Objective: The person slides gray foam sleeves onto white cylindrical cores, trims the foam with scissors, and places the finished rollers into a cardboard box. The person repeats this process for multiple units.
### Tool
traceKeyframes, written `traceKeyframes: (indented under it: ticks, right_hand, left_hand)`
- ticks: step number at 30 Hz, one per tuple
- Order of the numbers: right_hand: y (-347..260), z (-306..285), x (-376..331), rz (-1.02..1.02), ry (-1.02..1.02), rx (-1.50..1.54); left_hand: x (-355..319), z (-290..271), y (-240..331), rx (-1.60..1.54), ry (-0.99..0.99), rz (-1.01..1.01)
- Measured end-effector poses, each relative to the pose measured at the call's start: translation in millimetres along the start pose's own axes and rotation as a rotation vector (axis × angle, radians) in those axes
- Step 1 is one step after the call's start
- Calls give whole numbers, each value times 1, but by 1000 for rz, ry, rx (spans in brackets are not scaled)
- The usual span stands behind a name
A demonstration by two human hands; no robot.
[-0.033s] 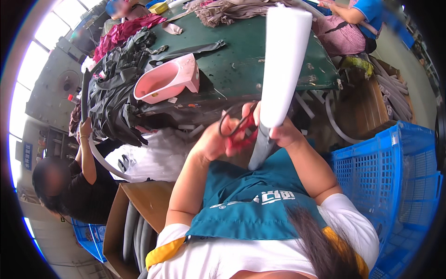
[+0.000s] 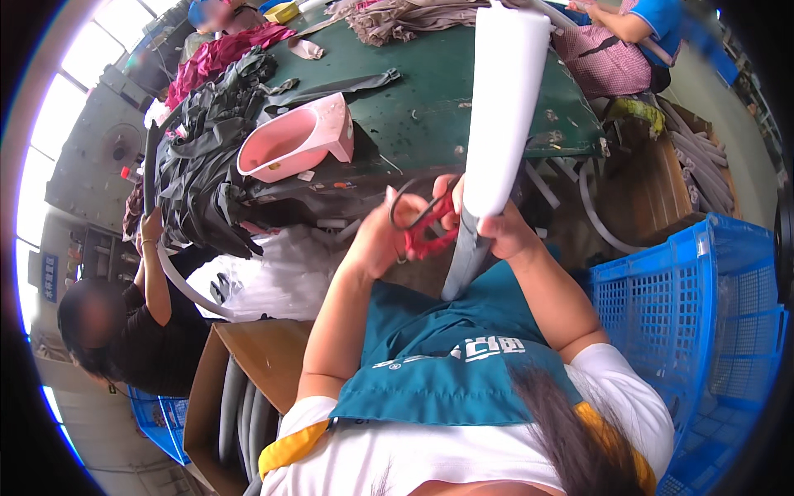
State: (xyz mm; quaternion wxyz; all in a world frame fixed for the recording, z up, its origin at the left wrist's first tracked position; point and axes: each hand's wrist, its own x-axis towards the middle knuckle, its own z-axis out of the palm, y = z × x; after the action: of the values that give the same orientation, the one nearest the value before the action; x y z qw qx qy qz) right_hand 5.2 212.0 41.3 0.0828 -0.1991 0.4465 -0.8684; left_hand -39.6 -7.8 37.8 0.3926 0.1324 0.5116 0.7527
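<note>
Gripping a long white tube [image 2: 509, 107] near its lower part, the right hand [image 2: 496, 227] holds it upright before the green tabletop [image 2: 430, 99]. The left hand [image 2: 397, 227], just beside the tube, is closed around red-handled scissors [image 2: 426, 223]. A pink scoop [image 2: 294, 140] lies on the tabletop, left of the tube.

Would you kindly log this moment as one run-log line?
left hand: holds red scissors | right hand: grips long white tube | behind: green table, pink scoop | right: blue crate
</note>
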Motion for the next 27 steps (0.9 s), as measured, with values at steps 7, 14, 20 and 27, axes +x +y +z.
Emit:
traceKeyframes:
  ticks: [7,14,20,27]
  right_hand:
    - [11,5,-2,-115,157,-164]
    - [-72,-56,14,-532,765,-428]
    - [-60,-44,-83,140,258,-1360]
    - [28,-12,-159,483,75,-1146]
  left_hand:
    - [10,43,-64,446,66,213]
    - [-2,56,10,805,301,761]
    - [-9,64,57,1527,485,925]
    - [4,70,38,1530,474,390]
